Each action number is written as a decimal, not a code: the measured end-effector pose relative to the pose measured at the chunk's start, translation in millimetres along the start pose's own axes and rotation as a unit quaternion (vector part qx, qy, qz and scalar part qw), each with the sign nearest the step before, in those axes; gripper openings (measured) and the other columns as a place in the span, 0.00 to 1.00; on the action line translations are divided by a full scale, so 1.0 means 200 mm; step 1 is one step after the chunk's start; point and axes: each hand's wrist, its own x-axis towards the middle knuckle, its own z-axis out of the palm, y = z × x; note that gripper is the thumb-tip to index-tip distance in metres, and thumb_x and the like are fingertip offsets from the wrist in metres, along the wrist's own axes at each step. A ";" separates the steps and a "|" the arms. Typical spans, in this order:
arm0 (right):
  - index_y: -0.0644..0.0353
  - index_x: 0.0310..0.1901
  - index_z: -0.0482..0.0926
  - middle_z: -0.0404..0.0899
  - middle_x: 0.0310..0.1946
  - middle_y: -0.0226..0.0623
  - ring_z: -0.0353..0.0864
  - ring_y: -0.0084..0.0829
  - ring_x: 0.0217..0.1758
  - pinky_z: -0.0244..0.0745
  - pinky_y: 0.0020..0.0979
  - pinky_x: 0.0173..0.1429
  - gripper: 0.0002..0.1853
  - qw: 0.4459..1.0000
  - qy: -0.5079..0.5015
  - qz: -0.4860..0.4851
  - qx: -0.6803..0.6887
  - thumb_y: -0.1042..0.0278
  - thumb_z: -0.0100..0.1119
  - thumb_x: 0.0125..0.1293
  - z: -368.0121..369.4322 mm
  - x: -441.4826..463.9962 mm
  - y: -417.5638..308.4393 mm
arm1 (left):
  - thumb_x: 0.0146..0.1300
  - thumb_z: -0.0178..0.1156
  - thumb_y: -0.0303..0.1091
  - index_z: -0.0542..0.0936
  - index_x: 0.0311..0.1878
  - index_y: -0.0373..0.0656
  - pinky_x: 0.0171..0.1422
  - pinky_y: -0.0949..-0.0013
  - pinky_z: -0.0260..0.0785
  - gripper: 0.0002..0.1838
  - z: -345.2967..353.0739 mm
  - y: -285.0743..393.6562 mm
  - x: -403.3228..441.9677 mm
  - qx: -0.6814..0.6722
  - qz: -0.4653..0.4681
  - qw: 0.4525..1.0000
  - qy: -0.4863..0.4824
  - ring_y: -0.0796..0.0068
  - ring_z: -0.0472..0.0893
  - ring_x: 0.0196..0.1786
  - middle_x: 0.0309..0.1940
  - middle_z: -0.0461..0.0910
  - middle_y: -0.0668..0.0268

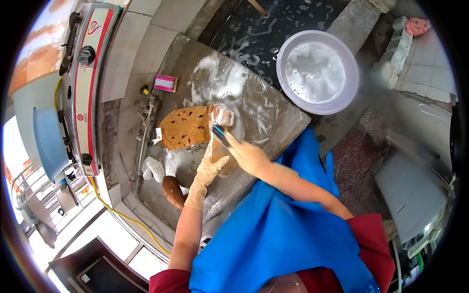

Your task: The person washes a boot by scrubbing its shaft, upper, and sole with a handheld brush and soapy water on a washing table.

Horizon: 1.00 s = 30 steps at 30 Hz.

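Note:
My left hand (210, 168), in a cream glove, closes on the near end of a soapy, pale-edged shoe (211, 132) lying on the wet concrete slab. Much of that edge is covered by foam and fingers. A tan piece (185, 127) with leaf-shaped cut-outs and a white tag extends to its left, apparently the shoe's upper. In my right hand (249, 156) is a scrub brush (221, 135) with a dark and blue handle, its head against the shoe's pale edge; its bristles are hidden.
A lilac basin (317, 108) of suds stands at the slab's far right corner, beside dark foamy water (273, 39). Near the wall lie a pink packet (166, 83), a white dotted shoe (155, 169) and a brown shoe (173, 190). A tap (149, 102) juts from the left.

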 end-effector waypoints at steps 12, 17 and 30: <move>0.42 0.74 0.60 0.75 0.27 0.50 0.78 0.53 0.30 0.74 0.48 0.37 0.29 0.997 0.030 -0.073 -0.014 0.61 0.51 0.73 0.13 -0.02 0.28 | 0.58 0.72 0.29 0.61 0.74 0.46 0.67 0.67 0.67 0.42 -0.08 -0.23 0.16 -0.015 0.001 1.000 0.014 0.73 0.74 0.63 0.61 0.76 0.66; 0.40 0.73 0.62 0.77 0.25 0.49 0.80 0.51 0.30 0.76 0.48 0.37 0.28 0.989 0.038 -0.137 -0.048 0.59 0.52 0.72 0.13 0.21 0.12 | 0.57 0.73 0.30 0.63 0.73 0.46 0.67 0.66 0.67 0.42 -0.06 -0.21 0.12 0.002 0.030 0.999 0.034 0.74 0.74 0.63 0.61 0.76 0.67; 0.40 0.73 0.61 0.77 0.30 0.49 0.80 0.53 0.30 0.75 0.51 0.37 0.28 0.997 0.008 -0.041 -0.071 0.57 0.51 0.73 0.19 -0.12 0.22 | 0.55 0.75 0.30 0.56 0.76 0.49 0.65 0.66 0.70 0.48 -0.09 -0.33 0.16 -0.017 0.027 0.999 0.015 0.71 0.77 0.60 0.61 0.76 0.66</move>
